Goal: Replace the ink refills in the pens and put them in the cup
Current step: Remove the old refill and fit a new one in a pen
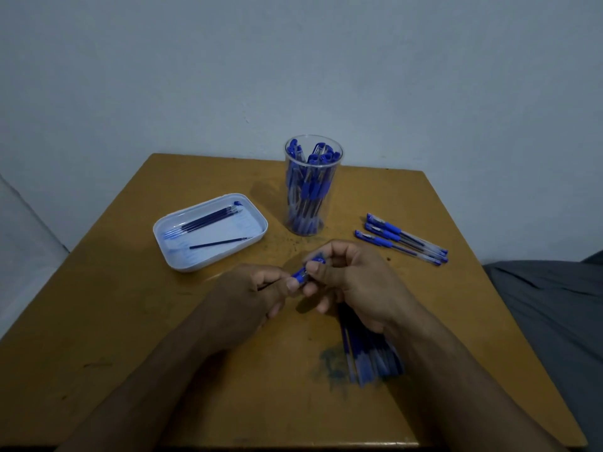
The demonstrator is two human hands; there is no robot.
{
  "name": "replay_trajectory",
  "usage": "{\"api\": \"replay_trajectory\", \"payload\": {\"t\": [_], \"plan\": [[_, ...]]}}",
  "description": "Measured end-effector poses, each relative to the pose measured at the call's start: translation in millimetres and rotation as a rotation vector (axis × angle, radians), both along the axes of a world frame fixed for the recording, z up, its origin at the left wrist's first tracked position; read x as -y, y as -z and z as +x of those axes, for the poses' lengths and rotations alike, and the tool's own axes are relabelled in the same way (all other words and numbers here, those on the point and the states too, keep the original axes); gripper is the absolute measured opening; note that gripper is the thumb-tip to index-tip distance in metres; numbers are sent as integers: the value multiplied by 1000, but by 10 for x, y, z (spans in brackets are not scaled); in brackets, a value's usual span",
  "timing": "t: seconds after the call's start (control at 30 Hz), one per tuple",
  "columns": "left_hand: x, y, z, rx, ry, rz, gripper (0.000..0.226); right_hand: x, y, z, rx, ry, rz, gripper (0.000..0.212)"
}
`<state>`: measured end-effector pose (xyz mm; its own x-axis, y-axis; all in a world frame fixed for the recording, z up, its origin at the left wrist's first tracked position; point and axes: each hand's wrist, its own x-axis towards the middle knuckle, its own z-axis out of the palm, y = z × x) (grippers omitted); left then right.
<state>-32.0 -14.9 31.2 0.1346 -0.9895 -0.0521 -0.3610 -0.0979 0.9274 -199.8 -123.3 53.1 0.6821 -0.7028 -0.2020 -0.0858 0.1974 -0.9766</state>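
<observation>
Head view: pen (306, 270) pinched between left hand (251, 295), right hand (352, 282); both hands grasping it.

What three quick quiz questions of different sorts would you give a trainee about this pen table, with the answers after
1. True or false: the clear cup already holds capped blue pens.
2. How many capped pens lie in a row on the table to the right of the cup?
3. Multiple choice: the single refill lying apart from the others is A) in the cup, B) in the white tray, C) on the bare table.

Key:
1. True.
2. Three.
3. B. Both hands, left and right, grip one blue pen between them.
</observation>
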Motion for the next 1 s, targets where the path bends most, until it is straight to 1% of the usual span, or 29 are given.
{"api": "replay_trajectory", "payload": {"t": [0.2, 0.37, 0.57, 0.63, 0.73, 0.83, 0.9, 0.93, 1.0], "plan": [[-1, -33, 53, -55, 66, 9, 28, 24, -35, -40, -29, -77, -68, 7], [4, -85, 23, -81, 86, 1, 37, 35, -53, -54, -22, -111, -77, 6], [-17, -112, 10, -41, 101, 5, 41, 31, -55, -87, -21, -157, -95, 3], [-18, -107, 29, -34, 94, 17, 41, 41, -62, -95, 10, -150, -81, 2], [-28, -101, 52, -106, 71, 29, 39, 86, -103, -125, 86, -123, -42, 3], [-21, -100, 15, -156, 20, 37, 36, 74, -123, -120, 55, -65, -68, 5], [-6, -83, -4, -265, -93, 42, 28, 56, -85, -88, 5, 56, -138, 8], [-1, -72, 0, -306, -152, 31, 28, 52, -56, -76, -55, 124, -239, 8], [-1, -53, 14, -352, -247, -15, 30, 52, -5, -56, -248, 212, -548, 10]]}}
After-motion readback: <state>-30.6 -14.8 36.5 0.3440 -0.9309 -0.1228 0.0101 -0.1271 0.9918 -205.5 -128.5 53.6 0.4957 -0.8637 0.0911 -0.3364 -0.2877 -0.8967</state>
